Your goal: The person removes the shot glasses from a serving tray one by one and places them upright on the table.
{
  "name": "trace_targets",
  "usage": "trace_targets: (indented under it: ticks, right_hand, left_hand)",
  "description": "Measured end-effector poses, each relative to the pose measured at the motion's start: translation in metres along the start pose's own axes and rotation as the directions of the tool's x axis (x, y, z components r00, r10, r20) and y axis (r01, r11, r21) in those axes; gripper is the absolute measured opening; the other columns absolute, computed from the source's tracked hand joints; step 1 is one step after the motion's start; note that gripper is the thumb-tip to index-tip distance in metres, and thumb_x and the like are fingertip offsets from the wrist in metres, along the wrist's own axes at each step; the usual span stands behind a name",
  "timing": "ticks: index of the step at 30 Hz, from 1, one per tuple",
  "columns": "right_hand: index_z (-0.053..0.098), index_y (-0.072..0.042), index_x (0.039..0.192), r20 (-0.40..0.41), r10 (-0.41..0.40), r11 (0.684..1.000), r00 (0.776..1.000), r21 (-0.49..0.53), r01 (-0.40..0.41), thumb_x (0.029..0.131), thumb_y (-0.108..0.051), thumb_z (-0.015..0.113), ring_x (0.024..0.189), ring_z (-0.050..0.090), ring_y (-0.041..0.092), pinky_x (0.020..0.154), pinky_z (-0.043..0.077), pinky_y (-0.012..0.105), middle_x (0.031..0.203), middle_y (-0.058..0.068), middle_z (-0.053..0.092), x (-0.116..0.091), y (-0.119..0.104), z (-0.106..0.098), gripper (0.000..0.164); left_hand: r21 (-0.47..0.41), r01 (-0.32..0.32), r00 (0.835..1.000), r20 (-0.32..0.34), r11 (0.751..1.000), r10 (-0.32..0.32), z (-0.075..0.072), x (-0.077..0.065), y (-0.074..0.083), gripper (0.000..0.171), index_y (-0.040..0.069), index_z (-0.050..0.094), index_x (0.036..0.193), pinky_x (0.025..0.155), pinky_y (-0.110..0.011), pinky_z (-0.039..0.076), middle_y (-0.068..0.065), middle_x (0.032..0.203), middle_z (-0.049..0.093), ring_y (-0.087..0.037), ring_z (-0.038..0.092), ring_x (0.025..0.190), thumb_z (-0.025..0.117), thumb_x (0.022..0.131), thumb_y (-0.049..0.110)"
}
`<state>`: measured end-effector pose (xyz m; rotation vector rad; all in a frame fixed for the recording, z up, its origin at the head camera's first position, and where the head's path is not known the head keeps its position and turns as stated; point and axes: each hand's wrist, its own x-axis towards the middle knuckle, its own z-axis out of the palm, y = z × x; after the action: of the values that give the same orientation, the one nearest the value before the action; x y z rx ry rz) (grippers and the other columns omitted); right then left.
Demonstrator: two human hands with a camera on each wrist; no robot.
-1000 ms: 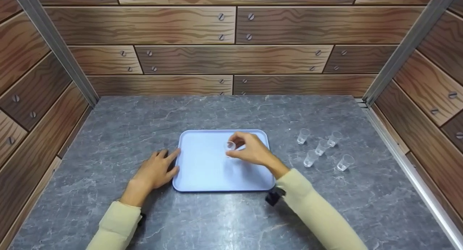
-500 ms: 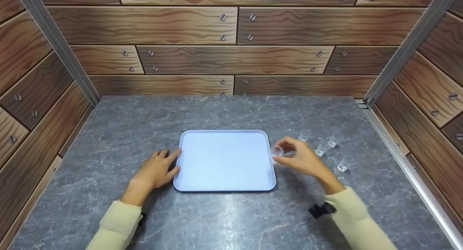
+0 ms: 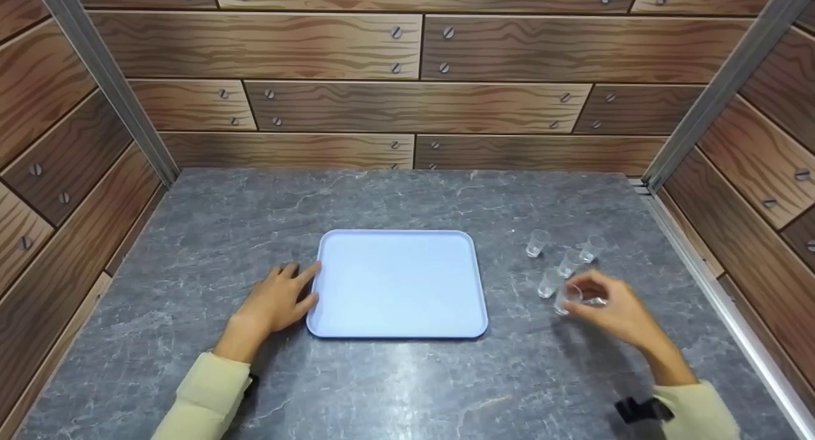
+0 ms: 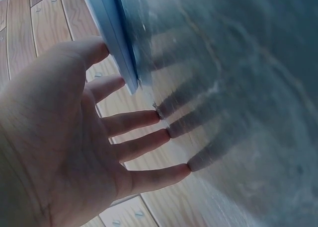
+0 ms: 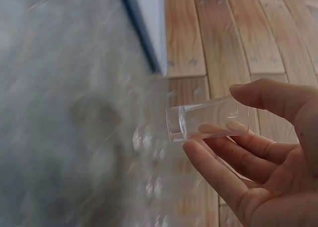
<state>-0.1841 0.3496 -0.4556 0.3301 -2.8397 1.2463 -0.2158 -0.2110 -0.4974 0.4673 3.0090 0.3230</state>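
My right hand (image 3: 614, 309) pinches a clear shot glass (image 5: 211, 118) between thumb and fingers, to the right of the blue tray (image 3: 398, 284). In the right wrist view the glass's rim is toward the palm and its base points at the tabletop. Close by on the table stand several more shot glasses, among them one (image 3: 547, 283) just left of the held glass and another (image 3: 537, 243) farther back. Part of one glass shows behind the right fingers. My left hand (image 3: 270, 303) lies at the tray's left edge, thumb and index finger touching the rim, other fingers extended to the tabletop.
The grey marbled table (image 3: 395, 389) is enclosed by wood-patterned panels (image 3: 331, 106) at the back and sides. A metal rail (image 3: 719, 306) runs along the right side. The bare tray surface lies between the two hands.
The right hand has carried the shot glass from above the tray rightward, past the tray's edge, to the group of glasses. The left hand stays at the tray rim.
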Motion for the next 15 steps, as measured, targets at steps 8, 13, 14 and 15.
trace_targets:
  ticks: [8,13,14,15]
  right_hand:
    - [0.067,0.002,0.117,-0.018,0.078,0.996,0.997,-0.031,-0.078,0.087,-0.016,0.083,0.093,0.063,-0.007,0.086,0.053,0.014,0.114,0.019,0.072,-0.014,0.018,-0.008,0.039]
    - [0.067,0.002,0.117,-0.013,0.098,0.994,0.995,-0.055,-0.098,0.087,-0.016,0.083,0.091,0.062,-0.009,0.085,0.054,0.015,0.114,0.020,0.073,-0.019,0.027,-0.007,0.039]
    - [0.067,0.002,0.117,-0.015,0.100,0.993,0.995,-0.061,-0.100,0.087,-0.016,0.083,0.091,0.062,-0.009,0.085,0.054,0.014,0.113,0.020,0.073,-0.019,0.028,-0.007,0.038]
    - [0.067,0.002,0.117,-0.012,0.100,0.993,0.995,-0.065,-0.101,0.087,-0.015,0.082,0.091,0.062,-0.010,0.084,0.054,0.014,0.114,0.020,0.073,-0.020,0.029,-0.007,0.038]
  left_hand:
    - [0.004,-0.007,1.000,-0.014,1.000,0.007,-0.001,-0.001,0.000,0.059,0.016,0.044,0.158,0.097,-0.071,0.049,-0.031,0.144,0.053,-0.054,0.052,0.131,0.056,0.104,0.036]
    - [-0.003,-0.005,1.000,-0.007,1.000,0.005,-0.001,-0.002,0.001,0.059,0.015,0.043,0.158,0.098,-0.071,0.048,-0.032,0.145,0.052,-0.055,0.051,0.131,0.056,0.104,0.036]
    - [-0.003,-0.005,1.000,-0.008,1.000,0.005,-0.001,-0.002,0.001,0.059,0.015,0.043,0.158,0.098,-0.071,0.048,-0.032,0.145,0.052,-0.055,0.051,0.131,0.056,0.104,0.035]
    - [-0.004,-0.006,1.000,-0.008,1.000,0.006,-0.001,-0.002,0.001,0.059,0.015,0.043,0.158,0.098,-0.072,0.048,-0.032,0.145,0.052,-0.055,0.051,0.132,0.056,0.104,0.035]
